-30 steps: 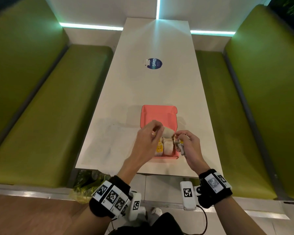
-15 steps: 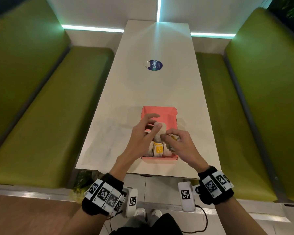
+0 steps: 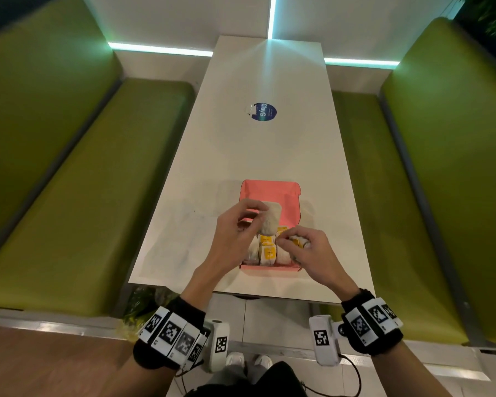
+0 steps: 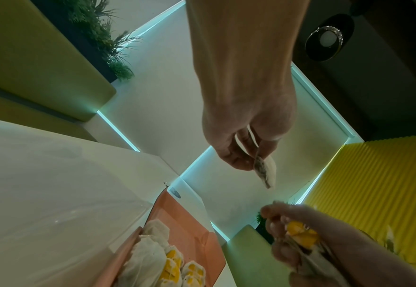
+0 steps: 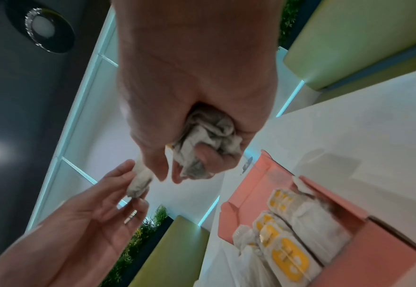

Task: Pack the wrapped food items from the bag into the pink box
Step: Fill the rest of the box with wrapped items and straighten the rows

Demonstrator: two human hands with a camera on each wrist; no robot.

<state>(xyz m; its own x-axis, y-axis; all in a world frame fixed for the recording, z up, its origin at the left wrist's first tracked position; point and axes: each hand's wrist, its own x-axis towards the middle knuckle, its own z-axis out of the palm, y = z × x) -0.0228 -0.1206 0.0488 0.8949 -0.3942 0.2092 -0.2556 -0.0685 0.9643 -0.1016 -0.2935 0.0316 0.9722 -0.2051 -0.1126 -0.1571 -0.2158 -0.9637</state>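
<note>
The pink box (image 3: 270, 268) stands open near the table's front edge, its lid (image 3: 269, 191) leaning back. Several white wrapped items with yellow print (image 3: 267, 250) lie packed inside it. My left hand (image 3: 257, 217) pinches a plain white wrapped item (image 3: 271, 222) and holds it upright above the box's far half. My right hand (image 3: 284, 242) grips a crumpled wrapped item with yellow print (image 3: 297, 241) over the box's right side. The wrist views show both holds: the left hand's item (image 4: 266, 171) and the right hand's item (image 5: 209, 139). A clear plastic bag (image 3: 184, 239) lies flat left of the box.
The long white table (image 3: 269, 150) carries a round blue sticker (image 3: 264, 112) farther back. Green bench seats (image 3: 69, 196) run along both sides. A yellow-green bag (image 3: 143, 308) sits on the floor under the table's near left corner.
My hands met over the box half a second ago and are slightly apart now. The left hand still holds the white item, lifted a little; the right hand has moved in over the box.
</note>
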